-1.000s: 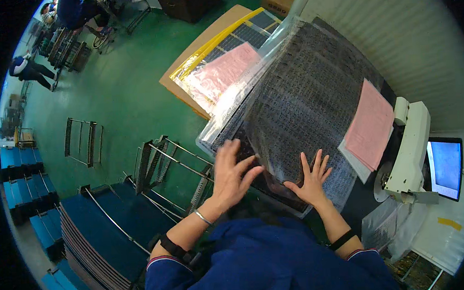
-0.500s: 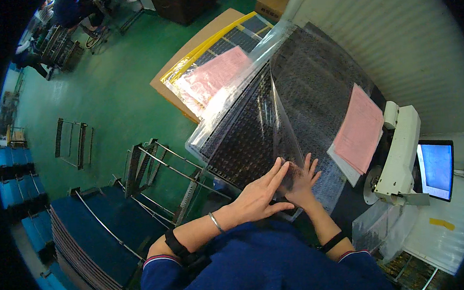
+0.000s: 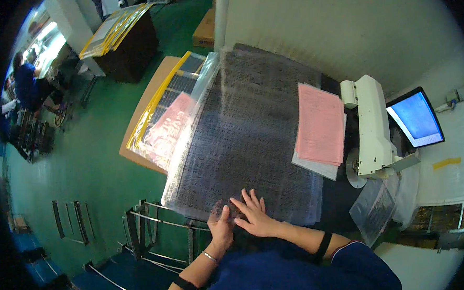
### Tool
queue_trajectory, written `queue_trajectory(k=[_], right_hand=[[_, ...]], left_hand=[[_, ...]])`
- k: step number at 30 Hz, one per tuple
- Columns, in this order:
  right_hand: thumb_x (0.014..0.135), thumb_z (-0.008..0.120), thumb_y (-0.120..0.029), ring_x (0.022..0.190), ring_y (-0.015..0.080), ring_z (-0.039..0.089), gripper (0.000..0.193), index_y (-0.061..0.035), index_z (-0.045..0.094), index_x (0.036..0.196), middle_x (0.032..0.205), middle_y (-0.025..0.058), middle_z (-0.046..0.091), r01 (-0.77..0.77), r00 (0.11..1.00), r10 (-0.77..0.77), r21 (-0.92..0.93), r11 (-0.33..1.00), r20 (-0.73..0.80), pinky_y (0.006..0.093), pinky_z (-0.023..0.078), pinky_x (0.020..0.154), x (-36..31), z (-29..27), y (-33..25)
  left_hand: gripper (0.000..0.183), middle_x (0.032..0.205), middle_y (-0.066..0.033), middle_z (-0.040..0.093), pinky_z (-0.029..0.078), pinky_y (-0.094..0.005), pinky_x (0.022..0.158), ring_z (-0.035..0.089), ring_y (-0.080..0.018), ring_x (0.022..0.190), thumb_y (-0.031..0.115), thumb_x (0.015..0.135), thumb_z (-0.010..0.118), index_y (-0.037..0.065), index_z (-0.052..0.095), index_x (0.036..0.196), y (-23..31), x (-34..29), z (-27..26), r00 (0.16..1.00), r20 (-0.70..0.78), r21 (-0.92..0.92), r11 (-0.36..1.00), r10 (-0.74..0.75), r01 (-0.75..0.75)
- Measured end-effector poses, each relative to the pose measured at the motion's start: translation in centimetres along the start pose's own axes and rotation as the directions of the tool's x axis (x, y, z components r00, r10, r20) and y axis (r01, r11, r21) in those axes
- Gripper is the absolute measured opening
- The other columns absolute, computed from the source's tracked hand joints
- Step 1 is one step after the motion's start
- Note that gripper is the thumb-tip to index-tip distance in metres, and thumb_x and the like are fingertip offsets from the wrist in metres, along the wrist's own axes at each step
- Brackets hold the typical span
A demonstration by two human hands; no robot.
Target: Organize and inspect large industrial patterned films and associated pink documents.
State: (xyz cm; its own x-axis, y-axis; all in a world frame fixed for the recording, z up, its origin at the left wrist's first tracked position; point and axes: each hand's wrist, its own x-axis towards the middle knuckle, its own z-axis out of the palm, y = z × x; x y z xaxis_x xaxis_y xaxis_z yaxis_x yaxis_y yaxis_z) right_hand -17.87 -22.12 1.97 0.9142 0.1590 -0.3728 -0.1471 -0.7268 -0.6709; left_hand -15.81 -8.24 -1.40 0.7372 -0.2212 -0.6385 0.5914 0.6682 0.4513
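Observation:
A large clear film sheet [image 3: 241,128] with a dense dark pattern lies flat over a stack of similar sheets on the table. At its near edge, my left hand [image 3: 222,230] has the thumb on top and the fingers showing dimly through the film, holding that edge. Just to the right, my right hand [image 3: 258,220] rests palm down on the sheet, open, with its fingers spread. Pink papers [image 3: 320,122] lie over a white sheet on the stack's right side.
A white bench device [image 3: 373,127] and a lit monitor [image 3: 417,117] stand at the right. Left of the stack are yellow-edged film sheets [image 3: 159,104] on cardboard. Metal racks [image 3: 142,228] stand near left. Someone in dark blue [image 3: 27,85] is far left.
The film, folded up at its near part before, now lies flat. My left hand has moved from above the fold to the near edge; my right hand, formerly behind the film, is on top.

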Motion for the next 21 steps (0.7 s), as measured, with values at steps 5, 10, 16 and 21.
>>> queue_trajectory(k=[5, 10, 16, 21], right_hand=[[0.082, 0.056, -0.024, 0.125, 0.0434, 0.028, 0.045, -0.0108, 0.048, 0.124, 0.137, 0.0252, 0.030, 0.091, 0.798, -0.180, -0.179, 0.980, -0.576, 0.0616, 0.018, 0.099, 2.4, -8.4, 7.1], [0.088, 0.046, -0.041, 0.129, 0.0522, 0.002, 0.053, -0.0311, 0.030, 0.137, 0.144, 0.0244, 0.008, -0.527, 0.782, 0.353, -0.241, 0.815, -0.514, 0.0676, 0.007, 0.098, 0.4, -12.0, 15.5], [0.089, 0.048, -0.034, 0.129, 0.0504, 0.007, 0.053, -0.0249, 0.030, 0.138, 0.141, 0.0256, 0.016, -0.645, 0.633, 0.465, -0.089, 0.759, -0.619, 0.0637, 0.007, 0.101, -0.1, -11.3, 17.0], [0.087, 0.056, -0.024, 0.124, 0.0359, 0.031, 0.053, -0.0086, 0.035, 0.132, 0.134, 0.0227, 0.033, -0.131, 0.654, 0.329, 0.327, 0.936, -0.681, 0.0493, 0.030, 0.098, -0.3, -8.1, 14.5]], left_hand=[[0.033, 0.083, -0.0026, 0.057, 0.042, -0.0257, 0.055, 0.052, -0.0118, 0.066, 0.007, 0.082, 0.062, 0.003, 0.051, 0.112, 4.3, 1.3, -1.3, 0.976, -0.085, 0.365, 0.918, 0.202, -0.159], [0.023, 0.066, 0.0044, 0.052, 0.035, -0.0217, 0.042, 0.045, -0.0058, 0.049, 0.005, 0.080, 0.063, 0.006, 0.057, 0.102, 11.4, 2.7, -3.3, 0.974, -0.095, 0.469, 0.872, 0.207, -0.140], [0.030, 0.073, 0.0002, 0.056, 0.040, -0.0220, 0.047, 0.050, -0.0083, 0.054, 0.005, 0.082, 0.060, 0.003, 0.052, 0.111, 17.1, 3.7, -6.8, 0.973, -0.057, 0.515, 0.841, 0.224, -0.164], [0.030, 0.072, 0.0003, 0.056, 0.039, -0.0213, 0.046, 0.050, -0.0076, 0.055, 0.004, 0.083, 0.060, 0.005, 0.051, 0.111, 18.4, 3.6, -9.0, 0.959, -0.130, 0.504, 0.850, 0.252, -0.155]])
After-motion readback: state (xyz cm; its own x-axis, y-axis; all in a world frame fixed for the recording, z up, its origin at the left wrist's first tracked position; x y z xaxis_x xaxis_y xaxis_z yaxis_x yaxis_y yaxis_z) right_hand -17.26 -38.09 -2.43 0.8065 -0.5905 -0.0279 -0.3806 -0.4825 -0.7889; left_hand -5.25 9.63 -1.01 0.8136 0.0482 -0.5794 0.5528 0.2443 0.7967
